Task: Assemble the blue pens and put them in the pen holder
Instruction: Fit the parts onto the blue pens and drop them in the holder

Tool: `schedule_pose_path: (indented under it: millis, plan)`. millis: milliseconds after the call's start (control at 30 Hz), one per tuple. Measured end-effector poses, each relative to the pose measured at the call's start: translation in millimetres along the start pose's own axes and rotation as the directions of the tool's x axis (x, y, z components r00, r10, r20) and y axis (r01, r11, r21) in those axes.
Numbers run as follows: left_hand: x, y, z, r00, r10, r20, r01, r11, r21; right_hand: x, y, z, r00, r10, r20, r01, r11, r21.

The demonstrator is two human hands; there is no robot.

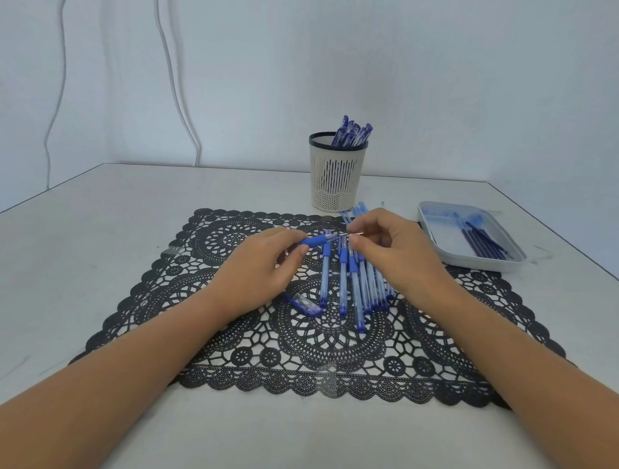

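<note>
Both hands on one blue pen, above the mat

Nearest the camera, two bare forearms reached in from the lower corners of the frame across a pale table [290,441]. A black lace mat [331,343] lay at the centre of the frame, its near scalloped edge between the forearms.

On the mat, just below the left hand, a loose blue cap [302,304] lay on its side. To its right a row of loose pens [352,276] lay side by side, running away from the camera, their far ends hidden under the hands.

Above them, the left hand [259,267] had its fingers curled round the blue pen [316,240], thumb and forefinger pinching it at the rubber grip. The pen lay roughly level, pointing right. The right hand [393,249] pinched the pen's thin tip end between thumb and forefinger — its other fingers loosely curled. Whether that thin piece was a refill or the pen's nose could not be told.

Just behind the right hand, some pale blue parts [359,208] lay at the foot of the pen holder [335,178], a slotted cream cup with a dark rim. Finished pens [353,132] stood in it, leaning right.

At the right of the frame a grey tray [478,263] held dark refills [483,241]. Beyond, white cables [173,66] hung down the wall at upper left.
</note>
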State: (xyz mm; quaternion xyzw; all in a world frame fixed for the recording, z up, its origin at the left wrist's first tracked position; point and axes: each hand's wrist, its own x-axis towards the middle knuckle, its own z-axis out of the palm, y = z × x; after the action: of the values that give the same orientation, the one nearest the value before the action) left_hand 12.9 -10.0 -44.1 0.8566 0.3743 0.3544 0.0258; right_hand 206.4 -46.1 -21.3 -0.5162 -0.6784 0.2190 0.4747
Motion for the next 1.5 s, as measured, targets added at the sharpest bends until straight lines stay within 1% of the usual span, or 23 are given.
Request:
schedule_pose_path:
  millis: [133,233,300,367,433,500,633,767,900,1033,1100,1133,1200,1233,1267,1300,1400,1500]
  plan:
    - [0,-1,-1,0.999,-0.032,-0.025,0.031,0.999,-0.02,1,2,-1,0.995,0.054,-0.079,-0.049,0.997,0.065]
    - [2,-2,-1,0.998,-0.053,-0.042,0.052,0.999,-0.012,0,-1,-3,0.997,0.056,-0.062,-0.052,0.997,0.052]
    - [2,-2,-1,0.996,-0.071,-0.057,0.071,0.997,-0.004,-3,-5,-4,0.999,0.04,0.012,-0.04,0.999,0.031]
    - [2,-2,-1,0.994,-0.086,-0.066,0.086,0.996,-0.001,-6,-10,-3,0.989,0.0,0.149,0.014,0.996,-0.092]
    - [2,-3,-1,0.994,-0.085,-0.069,0.085,0.996,-0.003,-10,-13,1,0.951,-0.027,0.306,0.098,0.97,-0.22]
    - [2,-2,-1,0.995,-0.075,-0.067,0.074,0.997,-0.007,-14,-15,5,0.908,-0.04,0.417,0.152,0.959,-0.24]
    - [1,-2,0,0.996,-0.071,-0.059,0.07,0.997,-0.013,-17,-16,8,0.88,-0.067,0.47,0.194,0.955,-0.226]
    - [1,-3,1,0.996,-0.065,-0.053,0.065,0.998,-0.007,-17,-19,1,0.852,-0.027,0.522,0.171,0.958,-0.229]
    - [1,-3,0,0.998,-0.057,-0.036,0.057,0.998,-0.008,-18,-18,4,0.822,-0.013,0.57,0.231,0.922,-0.312]
    - [0,-1,0,0.998,-0.056,-0.03,0.056,0.998,-0.005,-17,-17,0,0.833,-0.022,0.552,0.201,0.943,-0.266]
    - [1,-1,0,0.998,-0.053,-0.029,0.053,0.999,0.0,-15,-18,-5,0.875,-0.039,0.482,0.185,0.948,-0.259]
    - [1,-1,0,0.998,-0.052,-0.028,0.052,0.999,0.001,-13,-17,-7,0.913,-0.054,0.404,0.171,0.95,-0.26]
    - [1,-1,0,0.999,-0.043,-0.03,0.043,0.999,-0.003,-9,-14,-11,0.982,-0.078,0.174,0.12,0.962,-0.245]
    - [0,-1,0,0.999,-0.033,-0.033,0.033,0.999,-0.003,-7,-13,-12,0.994,-0.081,0.073,0.096,0.969,-0.226]
    - [0,0,0,0.999,-0.02,-0.031,0.02,1.0,0.002,-5,-11,-12,0.997,-0.077,0.019,0.08,0.975,-0.209]
    - [0,0,0,1.0,-0.003,-0.027,0.004,1.0,0.012,-5,-10,-13,0.998,-0.068,0.018,0.07,0.976,-0.204]
    - [-1,1,1,0.999,0.042,-0.008,-0.042,0.998,0.04,-6,-7,-8,0.99,-0.068,0.121,0.096,0.965,-0.246]
    - [-1,2,1,0.997,0.079,0.006,-0.079,0.995,0.053,-5,-5,-4,0.992,-0.088,0.091,0.107,0.965,-0.238]
